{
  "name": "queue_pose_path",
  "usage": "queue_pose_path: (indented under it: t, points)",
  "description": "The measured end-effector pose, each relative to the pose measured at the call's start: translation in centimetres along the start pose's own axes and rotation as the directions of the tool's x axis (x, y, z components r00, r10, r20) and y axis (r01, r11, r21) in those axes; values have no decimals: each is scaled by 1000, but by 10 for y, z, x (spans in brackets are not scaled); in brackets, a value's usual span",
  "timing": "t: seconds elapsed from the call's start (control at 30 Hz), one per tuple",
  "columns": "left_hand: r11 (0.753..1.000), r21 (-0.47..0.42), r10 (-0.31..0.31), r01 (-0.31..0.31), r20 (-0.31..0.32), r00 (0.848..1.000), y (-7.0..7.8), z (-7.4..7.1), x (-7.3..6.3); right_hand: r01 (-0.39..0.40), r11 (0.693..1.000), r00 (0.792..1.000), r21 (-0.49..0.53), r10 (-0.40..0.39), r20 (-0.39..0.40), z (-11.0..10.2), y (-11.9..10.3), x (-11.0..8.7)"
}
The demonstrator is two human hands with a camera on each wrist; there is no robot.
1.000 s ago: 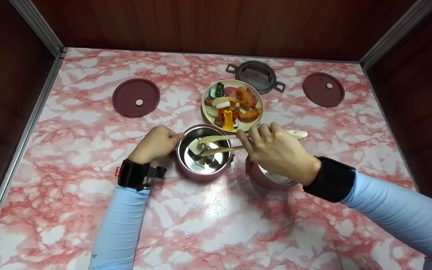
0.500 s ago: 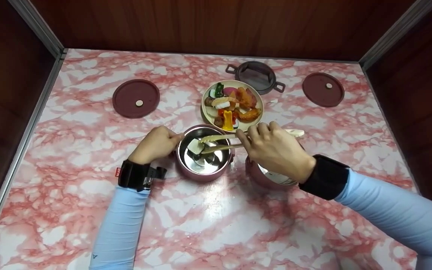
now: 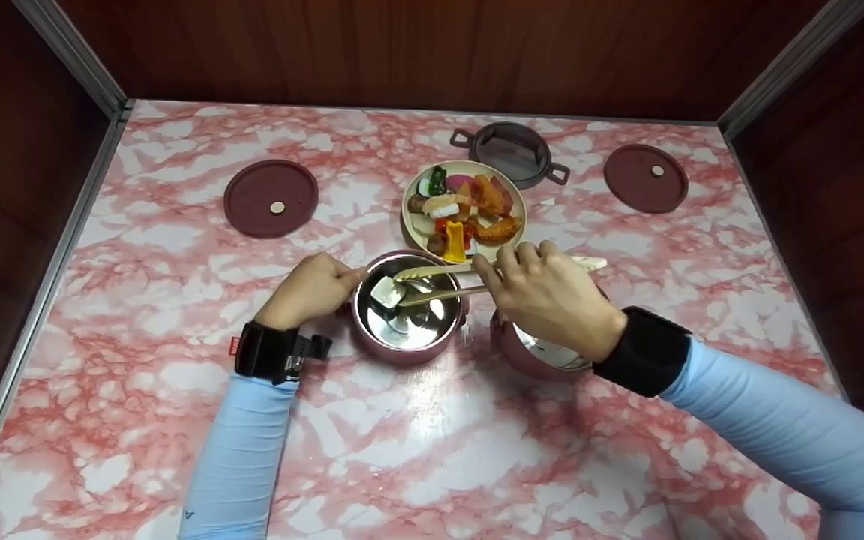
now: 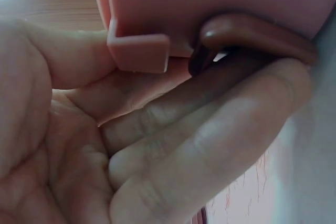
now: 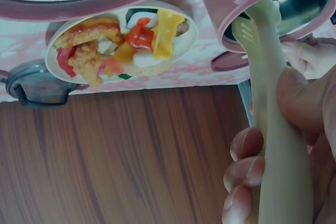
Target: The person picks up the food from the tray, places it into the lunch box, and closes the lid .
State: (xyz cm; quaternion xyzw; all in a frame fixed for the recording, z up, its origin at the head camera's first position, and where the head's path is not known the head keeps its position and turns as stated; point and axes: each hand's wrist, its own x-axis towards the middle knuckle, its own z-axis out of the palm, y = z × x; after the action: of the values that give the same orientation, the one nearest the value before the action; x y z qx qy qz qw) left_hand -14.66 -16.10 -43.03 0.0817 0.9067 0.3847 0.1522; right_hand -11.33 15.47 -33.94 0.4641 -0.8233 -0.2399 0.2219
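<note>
My left hand (image 3: 313,291) holds the left pink pot (image 3: 407,356) at its side. In the left wrist view, curled fingers (image 4: 210,145) lie under the brown handle (image 4: 257,35), with the thumb at a small pink tab (image 4: 139,53). My right hand (image 3: 552,300) grips pale yellow tongs (image 3: 447,294), fingers and thumb wrapped round both arms (image 5: 281,145). The tongs reach over the rim into the left pot, their tips at a whitish block-like food piece (image 3: 387,292) near its left inner wall. A second pink pot (image 3: 526,356) stands partly hidden under the right hand.
Behind the pots a cream plate (image 3: 407,232) bears assorted food pieces, among them a yellow one (image 3: 454,240). A grey two-handled lid (image 3: 511,154) lies behind it. Round maroon lids with pale knobs lie at left (image 3: 252,195) and right (image 3: 634,184). Wood-grain walls enclose the table.
The tongs and right hand have shifted slightly left. The whitish piece at their tips has moved a little left and turned. My left hand stays at the pot.
</note>
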Motion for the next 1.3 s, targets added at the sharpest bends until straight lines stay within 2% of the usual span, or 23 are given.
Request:
queue_pose_path:
  t: [0.23, 0.4, 0.53, 0.63, 0.7, 0.93, 1.2, 1.3]
  points:
    - [999, -32, -5, 6, 10, 1000, -1, 0, -1, -52, 989, 992, 142, 35, 122, -10, 16, -6]
    - [1000, -30, 3, -3, 7, 1000, -2, 0, -1, -150, 954, 980, 261, 108, 168, -24, 39, -12]
    - [1000, -27, 2, -2, 3, 1000, -1, -1, -1, -220, 935, 975, 279, 200, 99, -25, 61, -18]
    - [1000, -24, -2, 2, 2, 1000, 0, -1, -1, -241, 935, 970, 262, 244, 20, -16, 76, -20]
    - [1000, -11, 4, -4, -9, 1000, 0, -1, -1, -254, 936, 966, 245, 258, 16, -8, 85, -20]
    - [1000, 2, 7, -7, -19, 1000, 0, 1, 0, -276, 934, 953, 229, 234, 193, 26, 104, -13]
    - [1000, -3, 5, -5, -14, 1000, -1, 0, 0, -227, 946, 961, 230, 180, 208, 44, 112, 5]
    - [1000, -4, 12, -12, -15, 1000, -1, 0, -1, -221, 949, 955, 225, 164, 248, 46, 113, 13]
